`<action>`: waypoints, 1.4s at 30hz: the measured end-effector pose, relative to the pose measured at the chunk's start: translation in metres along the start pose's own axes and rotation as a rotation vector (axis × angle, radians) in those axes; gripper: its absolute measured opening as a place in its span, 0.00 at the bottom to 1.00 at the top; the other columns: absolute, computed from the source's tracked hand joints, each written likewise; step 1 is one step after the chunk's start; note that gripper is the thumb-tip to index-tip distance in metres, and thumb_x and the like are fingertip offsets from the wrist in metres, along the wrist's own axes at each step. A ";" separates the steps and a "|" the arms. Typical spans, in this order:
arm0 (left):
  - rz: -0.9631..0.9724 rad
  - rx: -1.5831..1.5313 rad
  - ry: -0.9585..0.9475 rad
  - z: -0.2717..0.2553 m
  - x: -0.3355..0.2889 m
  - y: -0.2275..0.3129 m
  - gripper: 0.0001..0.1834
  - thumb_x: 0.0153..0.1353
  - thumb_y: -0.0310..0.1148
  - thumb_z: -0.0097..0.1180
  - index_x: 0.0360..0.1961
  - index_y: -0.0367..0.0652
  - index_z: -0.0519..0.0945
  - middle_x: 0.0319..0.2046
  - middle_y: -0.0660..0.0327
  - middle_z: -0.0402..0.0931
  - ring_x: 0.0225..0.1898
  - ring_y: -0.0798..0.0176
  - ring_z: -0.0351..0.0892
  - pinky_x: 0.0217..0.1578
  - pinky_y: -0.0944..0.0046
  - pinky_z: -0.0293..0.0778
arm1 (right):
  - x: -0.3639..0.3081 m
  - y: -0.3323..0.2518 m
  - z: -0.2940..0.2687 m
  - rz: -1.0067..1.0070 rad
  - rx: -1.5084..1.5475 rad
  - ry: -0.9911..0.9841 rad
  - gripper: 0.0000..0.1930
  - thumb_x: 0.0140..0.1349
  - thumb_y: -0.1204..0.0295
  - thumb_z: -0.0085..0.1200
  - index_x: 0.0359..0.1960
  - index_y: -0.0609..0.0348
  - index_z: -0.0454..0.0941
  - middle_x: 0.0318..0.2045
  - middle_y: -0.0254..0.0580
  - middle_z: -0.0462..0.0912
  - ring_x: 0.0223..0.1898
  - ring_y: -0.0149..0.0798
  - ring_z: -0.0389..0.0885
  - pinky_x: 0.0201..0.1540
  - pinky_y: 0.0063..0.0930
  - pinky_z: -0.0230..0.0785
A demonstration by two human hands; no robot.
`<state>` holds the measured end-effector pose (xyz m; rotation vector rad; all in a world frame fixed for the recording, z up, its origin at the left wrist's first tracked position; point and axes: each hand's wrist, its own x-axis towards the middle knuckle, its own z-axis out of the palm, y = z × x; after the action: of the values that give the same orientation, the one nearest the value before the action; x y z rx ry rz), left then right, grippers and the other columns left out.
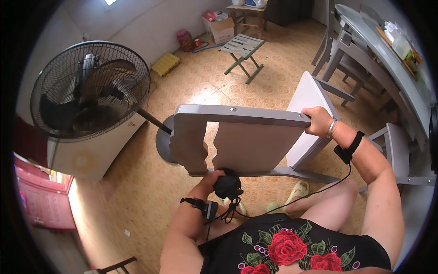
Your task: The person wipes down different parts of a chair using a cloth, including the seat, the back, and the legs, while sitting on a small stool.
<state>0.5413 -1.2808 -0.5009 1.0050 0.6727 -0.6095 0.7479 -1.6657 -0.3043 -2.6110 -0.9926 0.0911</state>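
A grey chair [255, 144] with a panelled back and a pale seat [305, 102] is tilted in front of me, its back spread out before my hands. My right hand [318, 122] is closed around the frame at the back's right corner. At the near edge, my left hand [213, 179] is closed on the frame, its fingers partly hidden. Against that hand is a rounded black bundle [227, 183] with dangling cords; whether the hand also holds it I cannot tell. Black straps with small boxes sit on both my forearms, joined by a thin cable.
A black standing fan [91, 91] rises at the left beside a white cabinet [93, 157]. A folding stool [242, 48] stands ahead, with a yellow block [166, 64] and a cardboard box [221, 28] farther back. At right, a glass-topped table [369, 39] has more grey chairs around it.
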 end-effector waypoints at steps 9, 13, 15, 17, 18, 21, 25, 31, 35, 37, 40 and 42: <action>-0.114 0.234 0.044 -0.003 -0.026 -0.018 0.13 0.49 0.28 0.57 0.37 0.35 0.78 0.32 0.57 0.79 0.32 0.61 0.80 0.36 0.64 0.77 | -0.014 0.010 -0.006 0.011 0.026 0.010 0.14 0.40 0.68 0.61 0.33 0.55 0.80 0.25 0.52 0.81 0.31 0.55 0.80 0.36 0.39 0.73; -0.060 -0.050 0.104 -0.027 -0.027 -0.021 0.16 0.50 0.27 0.53 0.43 0.35 0.75 0.37 0.54 0.79 0.38 0.56 0.81 0.44 0.60 0.78 | -0.018 0.009 -0.002 0.007 0.030 0.022 0.14 0.40 0.67 0.61 0.32 0.54 0.80 0.26 0.51 0.81 0.31 0.54 0.81 0.35 0.38 0.74; 0.024 -0.109 0.060 -0.027 -0.022 -0.017 0.18 0.51 0.27 0.52 0.45 0.35 0.74 0.39 0.53 0.78 0.40 0.55 0.80 0.46 0.58 0.77 | -0.021 0.010 -0.004 0.022 0.050 0.036 0.14 0.40 0.68 0.61 0.32 0.55 0.80 0.26 0.51 0.81 0.30 0.53 0.81 0.35 0.38 0.74; 0.109 -0.169 0.023 -0.031 -0.020 -0.011 0.20 0.51 0.28 0.51 0.47 0.34 0.73 0.41 0.53 0.78 0.43 0.54 0.80 0.49 0.57 0.76 | -0.022 0.009 -0.003 -0.031 0.093 0.100 0.13 0.40 0.68 0.61 0.31 0.56 0.80 0.24 0.51 0.81 0.29 0.53 0.80 0.35 0.38 0.73; 0.169 -0.199 0.026 -0.037 -0.017 -0.007 0.22 0.50 0.28 0.50 0.49 0.34 0.71 0.41 0.52 0.77 0.42 0.53 0.80 0.49 0.56 0.76 | -0.021 0.009 -0.006 -0.033 0.092 0.112 0.13 0.40 0.68 0.61 0.31 0.56 0.80 0.24 0.51 0.81 0.29 0.53 0.80 0.35 0.38 0.73; 0.320 -0.203 0.024 -0.033 -0.016 0.015 0.25 0.48 0.29 0.50 0.51 0.34 0.69 0.43 0.51 0.76 0.43 0.51 0.79 0.49 0.54 0.76 | -0.020 0.008 -0.022 -0.053 0.057 0.199 0.13 0.38 0.70 0.61 0.29 0.58 0.79 0.23 0.53 0.79 0.28 0.54 0.79 0.34 0.37 0.72; 0.544 -0.259 -0.044 0.010 -0.029 0.056 0.27 0.47 0.28 0.50 0.52 0.37 0.69 0.46 0.52 0.74 0.47 0.50 0.76 0.51 0.54 0.75 | -0.022 0.009 -0.050 0.021 0.159 0.270 0.13 0.36 0.73 0.59 0.28 0.61 0.77 0.23 0.54 0.79 0.28 0.54 0.78 0.34 0.36 0.71; 0.950 -0.374 -0.301 0.060 -0.042 0.113 0.36 0.49 0.32 0.47 0.65 0.42 0.62 0.56 0.54 0.69 0.58 0.50 0.68 0.60 0.54 0.64 | -0.036 0.024 -0.077 0.068 0.221 0.432 0.14 0.35 0.77 0.59 0.28 0.63 0.75 0.22 0.52 0.76 0.25 0.48 0.75 0.32 0.31 0.69; 1.184 -0.432 -0.319 0.104 -0.062 0.156 0.39 0.49 0.36 0.48 0.66 0.44 0.60 0.59 0.52 0.66 0.60 0.50 0.66 0.62 0.52 0.63 | -0.049 0.036 -0.088 0.138 0.383 0.572 0.11 0.40 0.80 0.55 0.29 0.64 0.75 0.19 0.36 0.73 0.25 0.25 0.68 0.30 0.23 0.66; 1.251 -0.417 -0.353 0.125 -0.074 0.176 0.41 0.48 0.40 0.50 0.66 0.43 0.58 0.60 0.51 0.64 0.61 0.48 0.65 0.62 0.50 0.62 | -0.058 0.046 -0.089 0.140 0.398 0.614 0.11 0.41 0.81 0.55 0.30 0.64 0.76 0.20 0.33 0.73 0.26 0.24 0.68 0.31 0.22 0.66; 1.347 -0.294 -0.462 0.140 -0.105 0.203 0.42 0.47 0.42 0.51 0.66 0.40 0.57 0.60 0.49 0.64 0.60 0.48 0.65 0.61 0.49 0.63 | -0.059 0.038 -0.086 0.093 0.499 0.724 0.12 0.42 0.81 0.55 0.32 0.64 0.76 0.22 0.30 0.74 0.27 0.23 0.68 0.31 0.20 0.66; 1.355 -0.252 -0.447 0.148 -0.122 0.219 0.43 0.48 0.42 0.51 0.67 0.39 0.56 0.60 0.50 0.64 0.60 0.49 0.65 0.60 0.50 0.64 | -0.062 0.036 -0.082 0.075 0.539 0.747 0.12 0.43 0.82 0.55 0.33 0.63 0.77 0.24 0.29 0.74 0.28 0.22 0.68 0.32 0.19 0.66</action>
<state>0.6549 -1.3068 -0.2342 0.8214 -0.3797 0.4443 0.7388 -1.7552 -0.2430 -1.9267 -0.5023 -0.4937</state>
